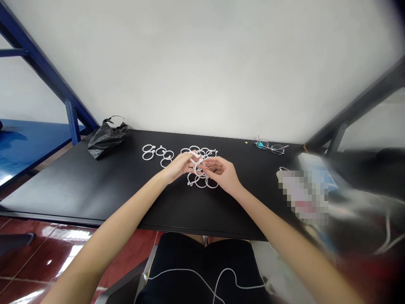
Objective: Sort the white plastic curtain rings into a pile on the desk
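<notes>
Over blk tabletop [95, 185], grasps white ring [195, 169] w/ L hand [179, 168] and touches it w/ R hand [226, 175] fingertips, pinch unclear, btwn both, abt equally near each, long axis unclear, just above loose rings [211, 187], w/ specs [277, 145] farther off near wall [202, 63].

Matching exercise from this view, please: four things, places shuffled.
Things:
1. Crumpled black plastic bag
2. Thin wire-framed eyeglasses
3. Main cluster of white plastic rings
4. Thin, long white cable

Places:
A. At and around the left hand and right hand
B. Left end of the flat black tabletop, toward the wall
C. Across the lap in dark clothing
D. Near the wall, to the right of the hands

Pairs: 1-B, 2-D, 3-A, 4-C
</notes>
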Demonstrator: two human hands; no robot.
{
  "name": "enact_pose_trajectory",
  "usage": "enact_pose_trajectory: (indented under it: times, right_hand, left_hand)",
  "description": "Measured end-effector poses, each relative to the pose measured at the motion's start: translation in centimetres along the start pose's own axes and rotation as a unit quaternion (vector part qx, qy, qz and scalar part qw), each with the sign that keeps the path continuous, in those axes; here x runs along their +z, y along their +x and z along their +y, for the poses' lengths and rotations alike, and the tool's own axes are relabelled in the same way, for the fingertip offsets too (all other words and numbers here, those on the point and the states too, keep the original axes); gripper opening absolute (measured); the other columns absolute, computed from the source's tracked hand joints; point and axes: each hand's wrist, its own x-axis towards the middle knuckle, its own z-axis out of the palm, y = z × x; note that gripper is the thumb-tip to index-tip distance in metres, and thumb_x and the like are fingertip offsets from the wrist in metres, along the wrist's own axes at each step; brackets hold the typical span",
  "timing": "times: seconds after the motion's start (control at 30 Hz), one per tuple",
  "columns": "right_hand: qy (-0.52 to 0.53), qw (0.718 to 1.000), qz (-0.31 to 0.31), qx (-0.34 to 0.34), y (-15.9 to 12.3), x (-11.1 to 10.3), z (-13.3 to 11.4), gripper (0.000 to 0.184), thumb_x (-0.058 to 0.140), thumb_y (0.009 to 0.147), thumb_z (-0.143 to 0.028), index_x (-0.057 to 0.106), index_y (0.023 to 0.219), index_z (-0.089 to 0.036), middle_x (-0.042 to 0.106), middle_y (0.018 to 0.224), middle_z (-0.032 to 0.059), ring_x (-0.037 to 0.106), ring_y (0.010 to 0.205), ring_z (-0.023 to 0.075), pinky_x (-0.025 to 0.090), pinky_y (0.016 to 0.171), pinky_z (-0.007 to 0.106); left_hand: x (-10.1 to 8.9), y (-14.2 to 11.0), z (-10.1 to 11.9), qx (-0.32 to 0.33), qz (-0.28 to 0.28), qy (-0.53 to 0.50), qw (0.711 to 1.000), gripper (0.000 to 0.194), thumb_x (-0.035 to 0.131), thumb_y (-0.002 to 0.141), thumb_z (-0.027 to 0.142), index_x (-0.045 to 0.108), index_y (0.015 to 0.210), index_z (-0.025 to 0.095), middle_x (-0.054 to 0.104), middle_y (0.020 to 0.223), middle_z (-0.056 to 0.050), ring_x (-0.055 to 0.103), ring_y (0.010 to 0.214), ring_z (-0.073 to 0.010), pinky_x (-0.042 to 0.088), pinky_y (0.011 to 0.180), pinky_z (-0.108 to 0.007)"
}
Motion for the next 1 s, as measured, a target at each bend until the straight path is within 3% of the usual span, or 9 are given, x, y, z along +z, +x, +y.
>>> enact_pose_trajectory:
  times: [0.17, 0.3, 0.6, 0.73, 0.87, 1.0]
  right_hand:
    - [0.072, 0.996, 0.01, 0.049, 0.2, 0.1, 0.2, 0.038, 0.081, 0.065, -0.038, 0.066, 0.093, -0.018, 0.07, 0.076, 0.0032, 0.068, 0.063, 0.0169, 0.058, 0.054, 0.029]
    - [0.095, 0.992, 0.069, 0.048, 0.4, -0.2, 0.3, 0.034, 0.083, 0.063, -0.038, 0.066, 0.083, -0.017, 0.069, 0.072, 0.0029, 0.068, 0.063, 0.017, 0.061, 0.058, 0.032]
    - [0.099, 0.987, 0.115, 0.042, 0.7, -0.5, 0.1, 0.034, 0.084, 0.061, -0.04, 0.064, 0.078, -0.018, 0.068, 0.072, 0.0028, 0.069, 0.067, 0.0182, 0.064, 0.065, 0.035]
    - [0.078, 0.988, 0.131, 0.027, 0.7, -0.8, 0.1, 0.028, 0.08, 0.065, -0.036, 0.063, 0.078, -0.018, 0.068, 0.074, 0.0037, 0.068, 0.067, 0.0177, 0.063, 0.065, 0.034]
    - [0.017, 0.987, 0.16, -0.015, 1.0, -1.2, 0.3, 0.022, 0.075, 0.07, -0.035, 0.063, 0.078, -0.018, 0.068, 0.077, 0.0052, 0.067, 0.067, 0.0173, 0.061, 0.065, 0.033]
    - [-0.016, 0.989, 0.144, -0.005, 1.2, -1.4, 1.1, 0.018, 0.072, 0.073, -0.034, 0.064, 0.077, -0.018, 0.068, 0.077, 0.0055, 0.067, 0.07, 0.0185, 0.06, 0.065, 0.033]
  left_hand:
    - [-0.4, 0.1, 0.0, 0.0, 0.035, 0.007, 0.999, 0.034, 0.058, 0.088, 0.044, 0.063, 0.084, 0.011, 0.072, 0.099, -0.015, 0.071, 0.093, -0.024, 0.058, 0.076, -0.033]
    - [-0.8, 0.1, 0.1, -0.014, 0.077, 0.028, 0.997, 0.03, 0.061, 0.087, 0.041, 0.065, 0.085, 0.011, 0.073, 0.093, -0.013, 0.072, 0.084, -0.0218, 0.059, 0.071, -0.032]
    - [-0.4, -0.1, 0.1, -0.065, 0.057, 0.078, 0.993, 0.033, 0.071, 0.081, 0.043, 0.065, 0.094, 0.013, 0.071, 0.081, -0.008, 0.073, 0.074, -0.0194, 0.059, 0.063, -0.025]
    - [-0.6, 0.0, 0.0, -0.048, 0.081, 0.074, 0.993, 0.031, 0.07, 0.081, 0.041, 0.066, 0.094, 0.013, 0.07, 0.084, -0.007, 0.072, 0.072, -0.0174, 0.059, 0.06, -0.024]
    - [-1.1, 0.3, -0.1, -0.023, 0.123, 0.083, 0.989, 0.028, 0.067, 0.082, 0.038, 0.065, 0.096, 0.015, 0.069, 0.081, -0.005, 0.065, 0.057, -0.0111, 0.051, 0.047, -0.018]
    - [-1.5, 0.5, -0.3, -0.012, 0.13, 0.079, 0.988, 0.027, 0.062, 0.082, 0.035, 0.062, 0.102, 0.017, 0.068, 0.079, -0.003, 0.06, 0.051, -0.0088, 0.045, 0.042, -0.017]
